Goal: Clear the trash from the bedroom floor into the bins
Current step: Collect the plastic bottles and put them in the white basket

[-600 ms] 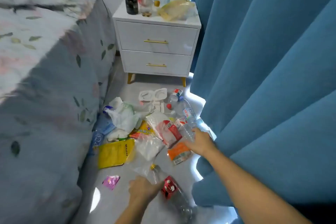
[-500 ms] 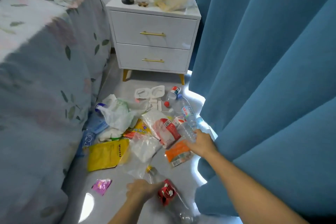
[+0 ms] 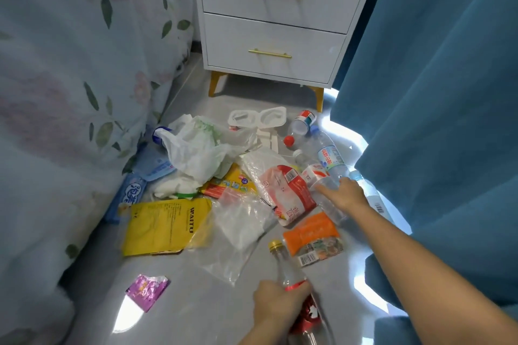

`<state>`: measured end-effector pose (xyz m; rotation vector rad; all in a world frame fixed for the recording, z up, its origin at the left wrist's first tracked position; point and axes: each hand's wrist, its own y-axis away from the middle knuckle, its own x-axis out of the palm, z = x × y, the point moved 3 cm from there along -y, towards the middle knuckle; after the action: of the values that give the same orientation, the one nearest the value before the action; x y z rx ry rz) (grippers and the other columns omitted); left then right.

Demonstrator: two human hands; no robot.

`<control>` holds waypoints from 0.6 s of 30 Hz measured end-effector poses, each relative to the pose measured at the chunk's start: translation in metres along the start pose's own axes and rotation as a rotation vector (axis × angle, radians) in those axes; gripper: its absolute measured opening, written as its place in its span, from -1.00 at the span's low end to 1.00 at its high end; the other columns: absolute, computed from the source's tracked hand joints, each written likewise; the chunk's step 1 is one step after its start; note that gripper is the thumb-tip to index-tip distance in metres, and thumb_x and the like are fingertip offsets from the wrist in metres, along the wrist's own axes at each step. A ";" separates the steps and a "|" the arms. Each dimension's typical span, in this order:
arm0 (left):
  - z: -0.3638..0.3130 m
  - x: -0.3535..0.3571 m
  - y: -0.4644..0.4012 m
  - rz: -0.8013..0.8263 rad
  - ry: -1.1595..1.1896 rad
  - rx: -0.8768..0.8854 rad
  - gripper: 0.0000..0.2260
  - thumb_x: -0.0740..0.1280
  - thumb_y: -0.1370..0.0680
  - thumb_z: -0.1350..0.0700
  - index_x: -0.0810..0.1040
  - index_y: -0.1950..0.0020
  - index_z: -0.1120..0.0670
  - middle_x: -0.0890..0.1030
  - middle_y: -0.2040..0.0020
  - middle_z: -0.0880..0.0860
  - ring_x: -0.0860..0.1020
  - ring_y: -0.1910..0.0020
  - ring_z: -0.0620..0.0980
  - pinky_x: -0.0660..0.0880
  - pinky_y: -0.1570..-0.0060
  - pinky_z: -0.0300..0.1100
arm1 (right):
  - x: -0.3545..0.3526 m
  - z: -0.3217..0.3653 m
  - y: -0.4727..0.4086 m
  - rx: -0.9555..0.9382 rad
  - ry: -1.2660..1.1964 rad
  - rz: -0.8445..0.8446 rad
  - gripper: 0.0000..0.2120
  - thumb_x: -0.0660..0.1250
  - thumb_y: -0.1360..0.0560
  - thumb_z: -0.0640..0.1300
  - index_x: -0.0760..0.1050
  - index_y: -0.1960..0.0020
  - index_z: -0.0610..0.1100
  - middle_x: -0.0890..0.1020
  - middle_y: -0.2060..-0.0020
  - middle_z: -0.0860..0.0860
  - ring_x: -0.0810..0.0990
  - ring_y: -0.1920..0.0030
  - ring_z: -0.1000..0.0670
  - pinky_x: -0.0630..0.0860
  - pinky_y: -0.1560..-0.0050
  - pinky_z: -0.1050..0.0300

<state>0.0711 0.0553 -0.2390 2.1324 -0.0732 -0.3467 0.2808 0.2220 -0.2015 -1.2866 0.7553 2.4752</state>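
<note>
Trash lies scattered on the grey floor between the bed and the curtain. My left hand (image 3: 276, 302) is closed around a clear bottle with a gold cap and red label (image 3: 283, 263) near the bottom edge. My right hand (image 3: 346, 193) rests on a clear empty plastic bottle (image 3: 326, 190) at the pile's right side. Around them lie a red-and-white pouch (image 3: 286, 190), an orange packet (image 3: 314, 235), a yellow bag (image 3: 165, 225), a clear plastic bag (image 3: 238, 227), a white carrier bag (image 3: 196, 148), a blue-labelled water bottle (image 3: 328, 154) and a purple wrapper (image 3: 145, 287). No bin is visible.
A floral bedspread (image 3: 70, 92) hangs down the left side. A white two-drawer nightstand (image 3: 274, 25) on gold legs stands at the back. A blue curtain (image 3: 434, 92) drapes to the floor on the right. A white plastic tray (image 3: 258, 119) lies by the nightstand.
The view has dropped and come nearer the pile, so the nightstand top is out of frame. My left hand has closed around the gold-capped bottle. My right hand stays on the clear bottle.
</note>
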 end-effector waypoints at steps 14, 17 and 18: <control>-0.011 -0.041 -0.038 -0.064 0.055 0.087 -0.49 0.55 -0.22 -0.20 0.63 0.05 0.15 0.69 0.13 0.09 0.66 0.15 -0.01 0.61 0.14 -0.16 | 0.034 -0.016 -0.017 0.004 -0.086 -0.023 -0.25 0.38 -0.31 0.37 0.37 -0.22 -0.18 0.58 0.00 -0.09 0.57 0.06 -0.13 0.52 0.08 0.01; -0.019 -0.054 -0.033 -0.020 0.070 0.126 -0.54 0.53 -0.27 -0.17 0.65 0.04 0.16 0.70 0.13 0.09 0.66 0.15 -0.02 0.56 0.22 -0.22 | 0.023 -0.014 -0.006 -0.025 -0.169 -0.072 -0.27 0.38 -0.31 0.36 0.40 -0.24 -0.16 0.62 -0.05 -0.13 0.62 0.03 -0.16 0.59 -0.01 -0.08; -0.022 -0.059 -0.029 -0.029 0.071 0.148 -0.56 0.53 -0.28 -0.17 0.65 0.06 0.14 0.71 0.14 0.08 0.66 0.16 -0.02 0.55 0.24 -0.22 | 0.020 -0.012 -0.001 -0.037 -0.194 -0.076 -0.26 0.38 -0.31 0.35 0.40 -0.25 -0.16 0.61 -0.08 -0.15 0.62 0.00 -0.17 0.59 -0.04 -0.10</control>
<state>0.0181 0.1006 -0.2389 2.2924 -0.0282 -0.2899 0.2783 0.2158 -0.2241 -1.0460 0.6045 2.5175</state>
